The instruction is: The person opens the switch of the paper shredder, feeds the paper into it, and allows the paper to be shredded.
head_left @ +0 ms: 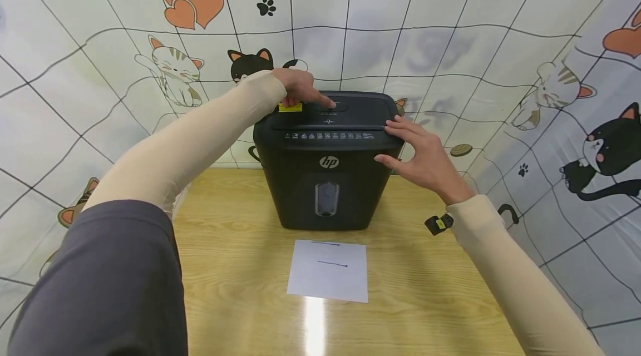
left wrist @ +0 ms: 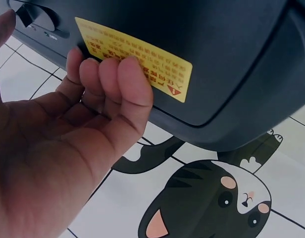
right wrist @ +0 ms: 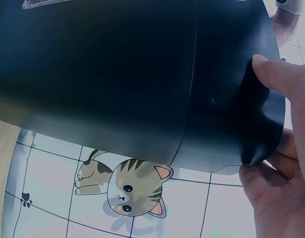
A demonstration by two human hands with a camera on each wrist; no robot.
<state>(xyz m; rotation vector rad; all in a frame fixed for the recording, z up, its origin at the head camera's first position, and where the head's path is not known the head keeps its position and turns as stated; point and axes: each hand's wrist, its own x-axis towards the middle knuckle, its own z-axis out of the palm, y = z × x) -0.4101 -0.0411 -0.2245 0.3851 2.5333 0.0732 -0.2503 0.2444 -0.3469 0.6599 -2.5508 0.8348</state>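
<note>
The black paper shredder (head_left: 328, 178) is standing upright on the wooden table (head_left: 225, 278), close to its far edge, with the white hp logo (head_left: 329, 162) facing the person; the left hand (head_left: 302, 89) is lying over the top of the machine, one finger of it is stretching out and its tip is meeting the top beside a small dark knob (left wrist: 25, 16), while the other fingers are curling loosely next to a yellow label (left wrist: 162, 64) with red print; whether this finger is pressing the knob, I cannot tell. The right hand (head_left: 423, 158) is resting at the shredder's upper right corner, its thumb and fingers spreading apart; the thumb is touching the front, the other fingertips are touching the right end and the upper edge; how firmly it is pressing, I cannot tell.

A row of small white symbols (head_left: 329, 136) is running along the front of the top, and a clear window (head_left: 327, 200) is sitting below the logo; a white sheet (head_left: 328, 275) with two dark lines is lying flat on the table, just in front of the shredder and not touching it; a printed covering (head_left: 350, 50) with cats and grid lines is hanging behind; cream sleeves (head_left: 195, 139) are covering both forearms.
</note>
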